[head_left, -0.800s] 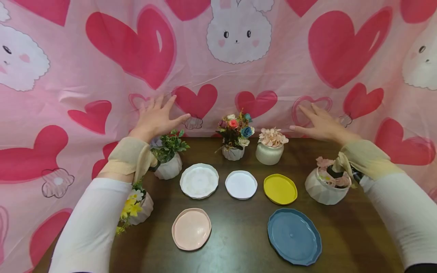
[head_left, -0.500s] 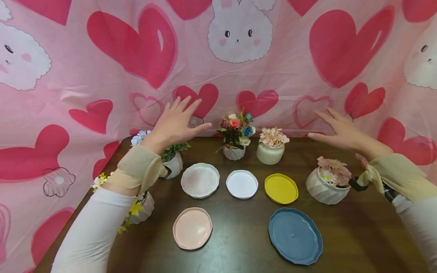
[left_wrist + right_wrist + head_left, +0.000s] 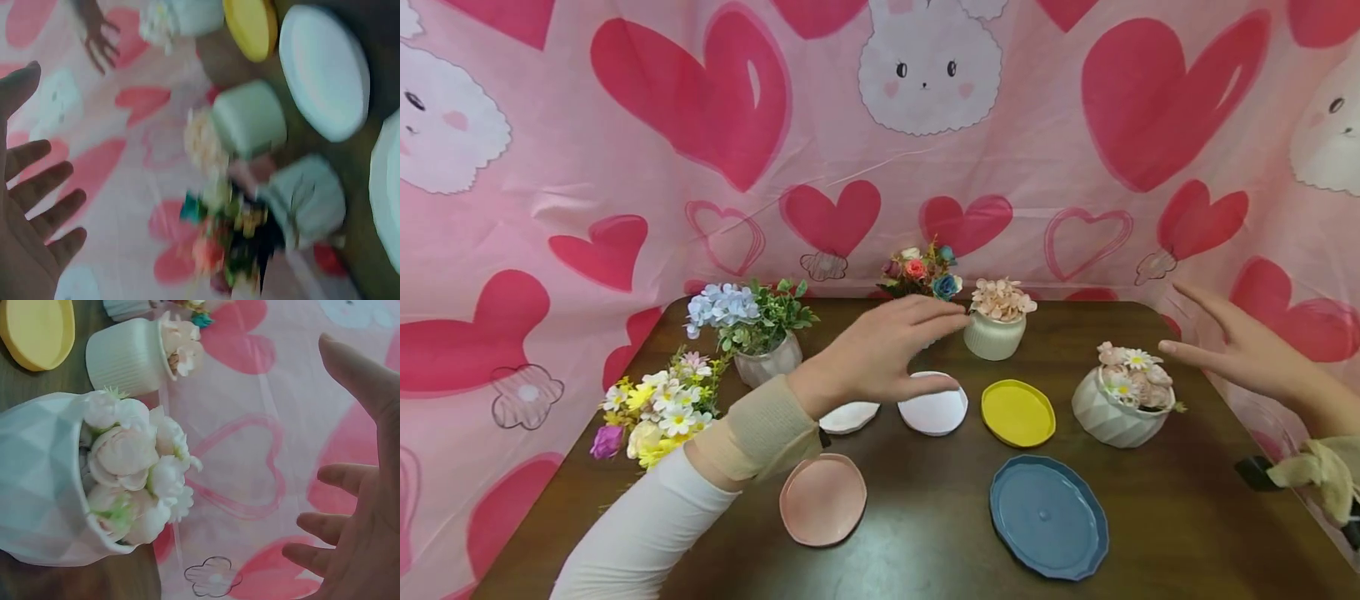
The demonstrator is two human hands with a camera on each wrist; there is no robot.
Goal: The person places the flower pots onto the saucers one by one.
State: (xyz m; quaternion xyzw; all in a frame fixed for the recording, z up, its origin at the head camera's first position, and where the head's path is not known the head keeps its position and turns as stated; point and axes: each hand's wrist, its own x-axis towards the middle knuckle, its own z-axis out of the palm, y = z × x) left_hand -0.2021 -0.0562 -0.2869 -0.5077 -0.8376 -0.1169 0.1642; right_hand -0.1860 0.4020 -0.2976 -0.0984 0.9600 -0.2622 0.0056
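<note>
My left hand (image 3: 880, 350) reaches across the middle of the table with straight fingers and holds nothing. In the head view it overlaps the white scalloped plate (image 3: 846, 417), part of the small white plate (image 3: 934, 410) and the pot under the mixed roses (image 3: 917, 268). Over at the right, my right hand (image 3: 1247, 346) is spread and empty, its thumb near the faceted white pot (image 3: 1120, 412) of pale pink flowers and daisies. The right wrist view shows that pot and its flowers (image 3: 125, 462) close by, apart from the fingers.
A yellow plate (image 3: 1018, 414), a blue plate (image 3: 1049, 518) and a pink plate (image 3: 823, 502) lie on the dark wooden table (image 3: 940, 500). Behind stands a ribbed cream pot (image 3: 995, 335). Blue hydrangeas (image 3: 722, 307) and yellow-white flowers (image 3: 666, 408) are at left; a heart-print cloth (image 3: 925, 158) hangs behind.
My left hand has swept right and down from above the left pots to the table's middle, uncovering the flowers there. My right hand has moved right, away from the back, uncovering the faceted pot.
</note>
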